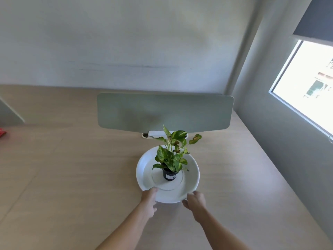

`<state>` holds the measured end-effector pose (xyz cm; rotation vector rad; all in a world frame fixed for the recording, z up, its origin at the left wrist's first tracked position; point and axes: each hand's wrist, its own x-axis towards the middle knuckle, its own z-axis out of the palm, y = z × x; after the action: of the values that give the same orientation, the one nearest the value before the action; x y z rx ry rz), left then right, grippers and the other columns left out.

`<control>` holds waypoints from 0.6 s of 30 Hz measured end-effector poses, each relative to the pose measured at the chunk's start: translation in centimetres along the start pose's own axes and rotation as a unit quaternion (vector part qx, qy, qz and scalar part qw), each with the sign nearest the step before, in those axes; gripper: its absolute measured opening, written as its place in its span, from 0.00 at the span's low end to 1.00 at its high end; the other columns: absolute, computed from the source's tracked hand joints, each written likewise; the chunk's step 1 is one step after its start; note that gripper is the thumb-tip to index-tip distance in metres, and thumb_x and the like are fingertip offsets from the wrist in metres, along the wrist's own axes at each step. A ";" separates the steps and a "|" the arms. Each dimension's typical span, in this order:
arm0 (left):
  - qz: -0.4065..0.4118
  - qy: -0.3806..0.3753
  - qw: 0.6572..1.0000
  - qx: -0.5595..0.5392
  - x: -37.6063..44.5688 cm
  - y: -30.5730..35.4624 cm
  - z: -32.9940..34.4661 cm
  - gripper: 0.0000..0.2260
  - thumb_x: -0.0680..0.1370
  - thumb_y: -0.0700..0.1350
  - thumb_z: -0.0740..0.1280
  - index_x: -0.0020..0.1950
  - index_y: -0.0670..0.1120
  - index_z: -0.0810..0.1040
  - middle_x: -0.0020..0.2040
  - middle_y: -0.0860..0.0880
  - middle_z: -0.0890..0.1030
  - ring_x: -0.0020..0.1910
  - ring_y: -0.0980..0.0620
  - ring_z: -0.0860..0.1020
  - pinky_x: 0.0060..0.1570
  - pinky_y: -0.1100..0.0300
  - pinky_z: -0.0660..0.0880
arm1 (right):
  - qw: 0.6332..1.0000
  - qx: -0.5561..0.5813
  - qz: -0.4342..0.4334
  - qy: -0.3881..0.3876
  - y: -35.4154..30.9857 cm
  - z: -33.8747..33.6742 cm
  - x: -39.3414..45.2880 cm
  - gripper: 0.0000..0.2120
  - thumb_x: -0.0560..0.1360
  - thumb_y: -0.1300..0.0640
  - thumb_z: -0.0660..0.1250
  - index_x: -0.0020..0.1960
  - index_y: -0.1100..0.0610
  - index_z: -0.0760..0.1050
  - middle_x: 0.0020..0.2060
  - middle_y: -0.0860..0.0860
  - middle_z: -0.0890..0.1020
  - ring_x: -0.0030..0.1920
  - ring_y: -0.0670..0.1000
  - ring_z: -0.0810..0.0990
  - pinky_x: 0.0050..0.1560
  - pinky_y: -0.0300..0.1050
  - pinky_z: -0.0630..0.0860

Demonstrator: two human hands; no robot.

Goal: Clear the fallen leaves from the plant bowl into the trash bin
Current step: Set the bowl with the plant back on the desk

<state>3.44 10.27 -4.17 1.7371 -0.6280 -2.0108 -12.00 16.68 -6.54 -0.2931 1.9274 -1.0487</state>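
Note:
A white shallow bowl (144,170) sits on the wooden table. In its middle stands a small black pot (169,175) with a green and yellow leafy plant (171,156). One small dark leaf bit (187,170) lies on the bowl's right side. My left hand (148,199) grips the bowl's near-left rim. My right hand (195,200) holds the near-right rim. No trash bin is in view.
A grey-green divider panel (164,112) stands upright behind the bowl, with a white cable port (149,135) at its foot. The wooden table (72,168) spreads left and right. A red object (2,133) lies at the far left edge. A wall and window (306,83) are on the right.

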 end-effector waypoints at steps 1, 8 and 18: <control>0.004 -0.002 1.000 -0.006 0.2 0.6 -0.2 0.23 0.77 0.46 0.61 0.72 0.46 0.63 0.72 0.44 0.68 0.69 0.40 0.70 0.69 0.43 0.63 | 1.000 0.021 0.008 -0.006 -0.4 0.2 0.2 0.12 0.70 0.70 0.55 0.48 0.69 0.75 0.36 0.61 0.78 0.35 0.57 0.77 0.40 0.49 0.76; -0.001 -0.031 0.997 -0.071 3.6 4.4 -0.2 0.15 0.79 0.46 0.60 0.65 0.44 0.68 0.56 0.42 0.74 0.42 0.43 0.80 0.51 0.49 0.71 | 0.994 0.087 0.040 -0.046 -4.1 1.9 3.1 0.12 0.73 0.73 0.53 0.45 0.65 0.74 0.34 0.55 0.72 0.31 0.51 0.71 0.34 0.45 0.74; 0.028 -0.016 0.995 -0.094 4.7 7.0 0.3 0.18 0.79 0.48 0.60 0.68 0.47 0.68 0.71 0.43 0.70 0.63 0.44 0.74 0.61 0.45 0.69 | 0.993 -0.001 0.027 -0.119 -6.6 1.6 5.7 0.16 0.75 0.67 0.57 0.60 0.62 0.74 0.35 0.55 0.74 0.33 0.49 0.69 0.33 0.42 0.70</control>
<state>2.58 1.90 -3.91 1.5626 -0.4744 -1.9939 -15.26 8.51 -5.33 -0.3487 1.7134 -0.9331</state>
